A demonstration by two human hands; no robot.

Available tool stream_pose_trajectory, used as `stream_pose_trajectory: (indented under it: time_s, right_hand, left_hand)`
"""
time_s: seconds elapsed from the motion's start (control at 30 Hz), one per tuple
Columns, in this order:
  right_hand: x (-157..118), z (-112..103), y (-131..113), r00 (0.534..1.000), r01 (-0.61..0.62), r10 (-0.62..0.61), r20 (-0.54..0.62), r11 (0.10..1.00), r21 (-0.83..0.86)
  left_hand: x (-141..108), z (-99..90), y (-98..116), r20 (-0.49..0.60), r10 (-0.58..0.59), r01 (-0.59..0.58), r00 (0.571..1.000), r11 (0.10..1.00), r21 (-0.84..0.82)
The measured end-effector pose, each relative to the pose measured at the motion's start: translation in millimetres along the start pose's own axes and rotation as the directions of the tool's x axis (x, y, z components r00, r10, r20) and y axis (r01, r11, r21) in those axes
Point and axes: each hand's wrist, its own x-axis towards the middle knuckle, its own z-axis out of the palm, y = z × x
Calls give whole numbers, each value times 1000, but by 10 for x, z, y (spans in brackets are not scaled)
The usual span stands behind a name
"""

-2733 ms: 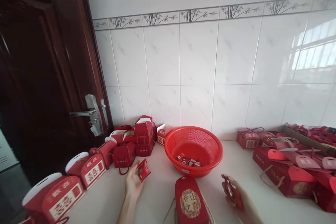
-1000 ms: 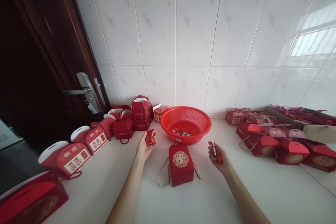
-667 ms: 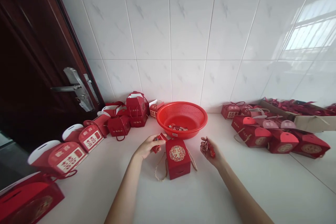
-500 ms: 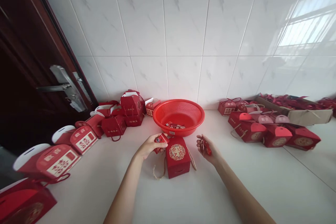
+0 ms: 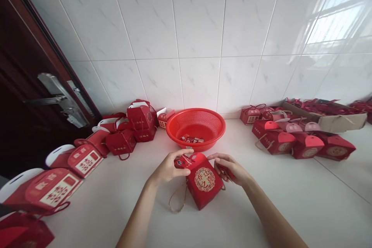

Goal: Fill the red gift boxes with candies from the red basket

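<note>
Box [image 5: 205, 181] sits askew on the table [image 5: 221, 221] between your hands, its long axis seemingly toward the basket [image 5: 205, 147]; left hand [image 5: 167, 168] pinches a red packet [image 5: 182, 162], right hand [image 5: 235, 169] clasps a half-hidden red piece [image 5: 225, 172], both equally close.

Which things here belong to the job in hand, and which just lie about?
In use:
left hand, gripping a small red packet
right hand, holding a partly hidden red packet
red cardboard box with gold medallion, between them
round red plastic basket, probably

Apparently lying about:
red cardboard boxes at left
red cardboard boxes at right
tan cardboard carton
</note>
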Motion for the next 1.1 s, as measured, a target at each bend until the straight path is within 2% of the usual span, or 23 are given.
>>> stream_pose_trajectory:
  time_s: [0.1,0.2,0.3,0.4,0.57,0.7,0.9,1.1]
  right_hand:
    - [-93,-18,-143,996,61,-59,68,998,-26]
    - [-147,-34,-268,991,116,-114,76,993,-13]
    - [-148,-32,-379,989,140,-140,45,990,3]
    - [-111,9,-505,991,128,-125,52,990,-57]
    - [28,200,-728,984,91,-52,169,969,-230]
    - [199,405,-826,964,129,-43,263,939,-318]
    - [401,654,-902,936,190,-90,339,943,-273]
    - [517,784,-983,935,233,-157,317,947,-219]
  left_hand:
    - [-67,39,117,-23,129,-125,991,982,138]
    - [-116,73,155,43,195,-200,980,955,219]
    - [-149,88,129,127,178,-208,976,934,291]
    - [-189,76,109,138,150,-190,979,920,344]
    - [-286,53,172,121,137,-176,983,884,433]
    - [-344,41,286,141,117,-171,983,861,479]
    - [-324,-76,486,242,63,-200,968,779,594]
    - [-214,-236,679,219,110,-218,969,798,562]
